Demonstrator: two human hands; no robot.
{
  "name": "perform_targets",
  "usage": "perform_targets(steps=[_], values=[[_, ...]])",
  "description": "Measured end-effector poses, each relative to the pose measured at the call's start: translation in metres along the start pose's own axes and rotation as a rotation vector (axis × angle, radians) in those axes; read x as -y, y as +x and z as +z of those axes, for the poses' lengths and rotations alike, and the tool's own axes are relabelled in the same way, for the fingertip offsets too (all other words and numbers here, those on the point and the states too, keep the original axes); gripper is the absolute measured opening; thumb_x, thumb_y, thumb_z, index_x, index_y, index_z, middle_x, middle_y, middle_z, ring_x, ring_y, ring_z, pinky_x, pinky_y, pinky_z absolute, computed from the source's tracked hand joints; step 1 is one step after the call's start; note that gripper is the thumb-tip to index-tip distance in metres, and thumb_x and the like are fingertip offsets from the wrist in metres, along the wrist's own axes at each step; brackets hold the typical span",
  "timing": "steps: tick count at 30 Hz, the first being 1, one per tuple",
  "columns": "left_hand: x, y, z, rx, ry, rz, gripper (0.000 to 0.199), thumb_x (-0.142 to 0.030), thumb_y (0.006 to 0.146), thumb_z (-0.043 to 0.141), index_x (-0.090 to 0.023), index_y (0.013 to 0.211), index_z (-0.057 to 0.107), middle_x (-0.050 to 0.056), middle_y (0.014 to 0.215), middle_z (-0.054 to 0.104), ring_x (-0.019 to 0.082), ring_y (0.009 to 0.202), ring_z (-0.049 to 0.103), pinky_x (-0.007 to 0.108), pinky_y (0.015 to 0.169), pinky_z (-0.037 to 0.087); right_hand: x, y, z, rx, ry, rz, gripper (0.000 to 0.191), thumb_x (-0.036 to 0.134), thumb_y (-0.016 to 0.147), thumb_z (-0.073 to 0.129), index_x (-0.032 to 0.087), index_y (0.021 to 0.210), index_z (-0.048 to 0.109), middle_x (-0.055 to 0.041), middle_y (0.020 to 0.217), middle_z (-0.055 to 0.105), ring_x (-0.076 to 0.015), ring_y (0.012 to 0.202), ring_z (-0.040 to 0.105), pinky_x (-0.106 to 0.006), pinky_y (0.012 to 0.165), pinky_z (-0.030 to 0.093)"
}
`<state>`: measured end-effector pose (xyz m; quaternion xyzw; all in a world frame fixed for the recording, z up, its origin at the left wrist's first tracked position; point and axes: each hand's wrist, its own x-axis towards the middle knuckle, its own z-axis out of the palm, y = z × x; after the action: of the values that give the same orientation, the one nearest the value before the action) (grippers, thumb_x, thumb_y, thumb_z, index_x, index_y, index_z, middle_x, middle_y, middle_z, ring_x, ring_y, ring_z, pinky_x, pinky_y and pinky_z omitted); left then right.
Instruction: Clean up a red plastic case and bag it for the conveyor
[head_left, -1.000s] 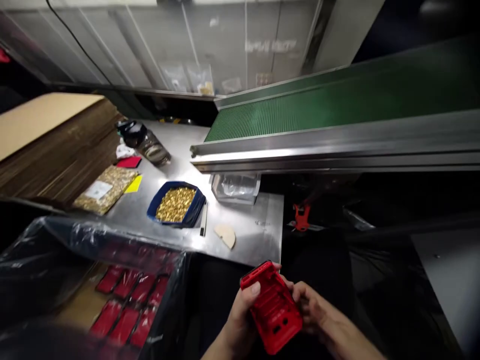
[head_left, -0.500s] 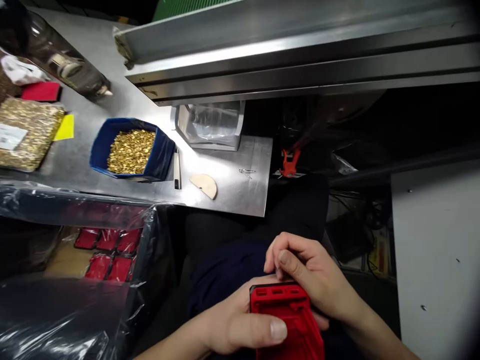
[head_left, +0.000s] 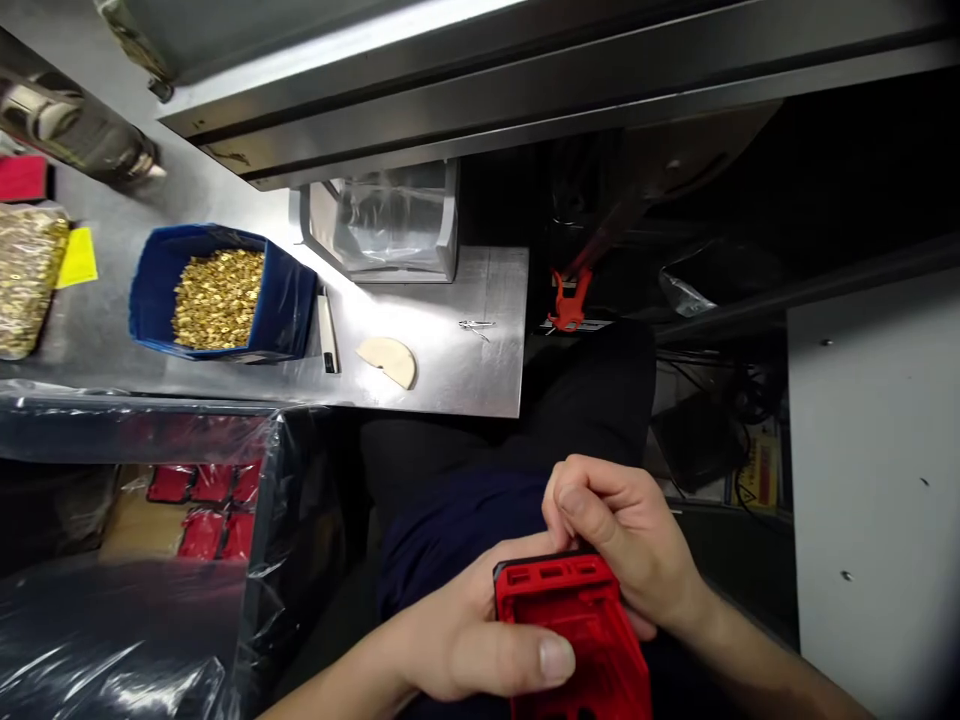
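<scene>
A red plastic housing (head_left: pixel 577 620) with a black outer edge and an open, hollow side lies in my left hand (head_left: pixel 487 630). My left thumb presses on its inner face, and the other fingers are hidden beneath it. Curled at the housing's upper right edge is my right hand (head_left: pixel 626 530), its thumb against the bent forefinger. Whatever those fingertips pinch, if anything, is too small or hidden to make out. The lower part of the housing runs out of the picture.
A blue bin (head_left: pixel 289 300) of small brass pieces stands on the metal table (head_left: pixel 495 380), near a knife (head_left: pixel 327 330), a pale half-disc (head_left: pixel 388 360) and a grey bin (head_left: pixel 450 230). A plastic-lined box (head_left: pixel 262 520) holds red parts. A metal beam (head_left: pixel 420 120) crosses above.
The view has shifted, so the table and bins sit further left and higher. My left hand keeps hold of the housing; my right hand stays curled by its upper edge.
</scene>
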<state>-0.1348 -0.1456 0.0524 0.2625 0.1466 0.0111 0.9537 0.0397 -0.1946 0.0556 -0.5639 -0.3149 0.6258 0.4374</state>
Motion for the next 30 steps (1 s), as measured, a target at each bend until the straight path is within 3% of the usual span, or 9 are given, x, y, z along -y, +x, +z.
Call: perform_targets(steps=[2, 5, 8, 14, 18, 21, 26, 30], values=[[-0.001, 0.002, 0.001, -0.004, -0.006, 0.011, 0.065, -0.056, 0.087, 0.068, -0.011, 0.133, 0.065, 0.017, 0.117, 0.073, 0.032, 0.106, 0.07, 0.041, 0.095, 0.054, -0.002, -0.001, -0.001, -0.045, -0.009, -0.031, 0.04, 0.046, 0.1, 0.062, 0.021, 0.068, 0.059, 0.0016, 0.064, 0.057, -0.013, 0.058, 0.05, -0.026, 0.055, 0.04], [-0.002, 0.005, 0.002, 0.0, 0.031, 0.01, 0.057, -0.055, 0.088, 0.065, -0.009, 0.122, 0.073, 0.015, 0.11, 0.074, 0.028, 0.096, 0.07, 0.037, 0.092, 0.054, -0.005, -0.003, -0.004, 0.004, 0.044, -0.068, 0.039, 0.044, 0.102, 0.058, 0.022, 0.071, 0.065, -0.0019, 0.071, 0.067, -0.0171, 0.066, 0.063, -0.03, 0.063, 0.049], [-0.001, 0.006, 0.003, 0.02, 0.043, -0.012, 0.059, -0.056, 0.089, 0.063, -0.008, 0.123, 0.073, 0.016, 0.114, 0.074, 0.03, 0.101, 0.07, 0.039, 0.096, 0.053, -0.008, -0.005, -0.006, 0.038, 0.076, -0.106, 0.041, 0.045, 0.104, 0.056, 0.023, 0.071, 0.067, -0.0031, 0.073, 0.072, -0.018, 0.067, 0.066, -0.03, 0.063, 0.051], [-0.002, 0.008, 0.004, -0.053, -0.011, -0.053, 0.059, -0.049, 0.088, 0.068, -0.011, 0.132, 0.064, 0.017, 0.12, 0.072, 0.031, 0.104, 0.07, 0.038, 0.09, 0.053, -0.015, -0.012, -0.008, -0.218, -0.108, -0.274, 0.045, 0.051, 0.102, 0.058, 0.023, 0.065, 0.059, -0.0002, 0.063, 0.058, -0.0158, 0.056, 0.055, -0.031, 0.055, 0.043], [-0.002, 0.01, 0.002, -0.006, 0.003, -0.035, 0.048, -0.048, 0.091, 0.064, -0.011, 0.12, 0.07, 0.016, 0.12, 0.071, 0.031, 0.104, 0.069, 0.039, 0.094, 0.051, -0.017, -0.011, -0.011, -0.099, -0.084, -0.295, 0.041, 0.049, 0.105, 0.054, 0.025, 0.075, 0.069, -0.0035, 0.073, 0.07, -0.0195, 0.066, 0.066, -0.034, 0.062, 0.051], [0.0, 0.01, 0.0, -0.003, -0.006, -0.047, 0.047, -0.047, 0.091, 0.064, -0.012, 0.122, 0.068, 0.015, 0.118, 0.07, 0.03, 0.103, 0.069, 0.041, 0.096, 0.05, -0.017, -0.009, -0.013, -0.058, -0.093, -0.325, 0.041, 0.047, 0.106, 0.053, 0.024, 0.076, 0.069, -0.0032, 0.072, 0.071, -0.0191, 0.066, 0.066, -0.034, 0.062, 0.051], [0.001, 0.009, -0.002, -0.067, 0.012, -0.06, 0.055, -0.048, 0.088, 0.068, -0.011, 0.128, 0.064, 0.015, 0.108, 0.071, 0.028, 0.093, 0.066, 0.041, 0.089, 0.052, -0.018, -0.007, -0.011, -0.244, -0.185, -0.452, 0.046, 0.046, 0.106, 0.054, 0.021, 0.067, 0.057, -0.0006, 0.062, 0.057, -0.0154, 0.058, 0.054, -0.032, 0.06, 0.043], [0.001, 0.009, -0.005, -0.007, 0.06, -0.036, 0.045, -0.049, 0.091, 0.063, -0.01, 0.113, 0.072, 0.014, 0.101, 0.07, 0.027, 0.093, 0.064, 0.039, 0.089, 0.051, -0.017, -0.002, -0.011, -0.042, -0.086, -0.423, 0.047, 0.053, 0.106, 0.049, 0.018, 0.084, 0.072, -0.0071, 0.081, 0.075, -0.0194, 0.073, 0.071, -0.033, 0.067, 0.054]])
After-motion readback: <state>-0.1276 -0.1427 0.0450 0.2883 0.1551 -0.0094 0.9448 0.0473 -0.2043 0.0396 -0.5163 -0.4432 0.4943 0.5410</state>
